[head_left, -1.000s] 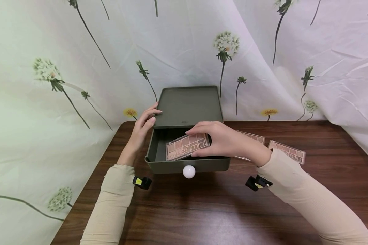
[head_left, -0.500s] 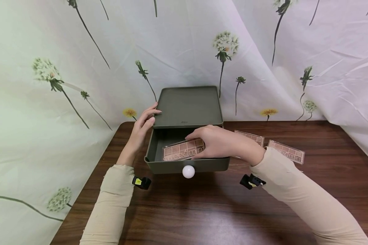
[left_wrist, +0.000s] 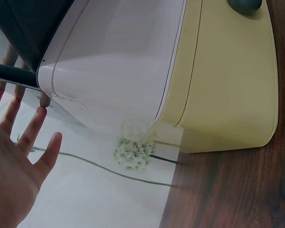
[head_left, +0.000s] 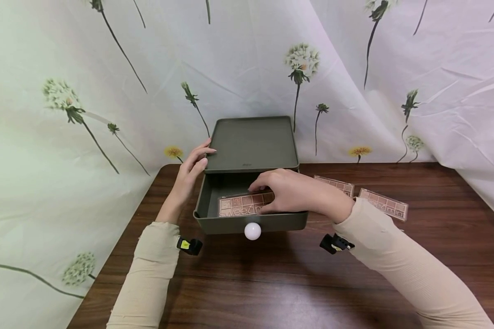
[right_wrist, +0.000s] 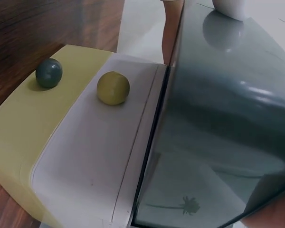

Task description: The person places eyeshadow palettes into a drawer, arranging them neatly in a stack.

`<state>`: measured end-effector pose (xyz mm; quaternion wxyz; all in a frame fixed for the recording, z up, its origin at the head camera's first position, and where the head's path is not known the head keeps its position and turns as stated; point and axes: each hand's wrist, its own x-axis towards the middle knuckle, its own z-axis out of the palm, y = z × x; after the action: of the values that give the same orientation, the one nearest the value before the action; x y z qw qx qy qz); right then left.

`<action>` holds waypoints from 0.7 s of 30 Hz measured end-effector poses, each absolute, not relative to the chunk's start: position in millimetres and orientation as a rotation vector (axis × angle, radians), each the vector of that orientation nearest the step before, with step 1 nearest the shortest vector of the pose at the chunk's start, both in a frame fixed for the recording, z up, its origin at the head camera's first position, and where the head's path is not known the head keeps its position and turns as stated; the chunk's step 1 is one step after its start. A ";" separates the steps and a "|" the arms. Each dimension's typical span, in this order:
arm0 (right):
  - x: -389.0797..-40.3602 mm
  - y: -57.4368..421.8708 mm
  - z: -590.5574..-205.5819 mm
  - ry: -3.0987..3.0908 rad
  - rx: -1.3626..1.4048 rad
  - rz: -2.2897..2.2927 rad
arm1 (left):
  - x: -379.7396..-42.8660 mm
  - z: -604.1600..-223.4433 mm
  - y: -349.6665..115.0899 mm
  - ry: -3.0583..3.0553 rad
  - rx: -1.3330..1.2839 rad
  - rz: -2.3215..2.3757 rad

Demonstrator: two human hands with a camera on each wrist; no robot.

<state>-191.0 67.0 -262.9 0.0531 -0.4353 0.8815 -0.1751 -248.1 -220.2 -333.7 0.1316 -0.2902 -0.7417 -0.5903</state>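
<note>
A green drawer [head_left: 251, 225] with a white knob [head_left: 253, 231] stands pulled out from the top of a small drawer cabinet [head_left: 253, 142]. Low inside it lies an eyeshadow palette [head_left: 238, 204] with "sweet mint" lettering. My right hand [head_left: 298, 192] reaches over the drawer's right side and holds the palette's right end between thumb and fingers. That end is covered by the hand. My left hand [head_left: 189, 171] rests against the cabinet's upper left edge, fingers extended. In the left wrist view, the left hand [left_wrist: 14, 171] has its fingers spread beside the dark green part.
Two more eyeshadow palettes [head_left: 383, 204] lie on the wooden table [head_left: 288, 283], right of the cabinet. Under the green drawer are a white drawer [right_wrist: 95, 156] with a yellow knob [right_wrist: 113, 88] and a yellow drawer [right_wrist: 42, 114] with a green knob [right_wrist: 49, 73]. Flower-printed cloth [head_left: 247, 59] hangs behind.
My right hand has moved slightly left and down, lowering the palette from a slant to lie nearly level inside the drawer. The left hand has kept its place.
</note>
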 end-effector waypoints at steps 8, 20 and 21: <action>-186.3 81.6 -261.1 2.622 -1.449 -0.696 | -249.3 -334.1 -221.0 -2.152 -0.854 -1.702; -175.4 126.7 -265.6 2.599 -1.588 -1.163 | -247.1 -332.3 -220.5 -2.162 -0.852 -1.698; -174.6 131.9 -266.1 2.600 -1.579 -1.199 | -247.0 -332.2 -220.6 -2.164 -0.851 -1.696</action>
<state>-174.6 131.9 -266.1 -0.0638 -0.4819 0.7935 -0.3661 -247.0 -220.6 -332.2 0.1312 -0.2931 -0.7453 -0.5843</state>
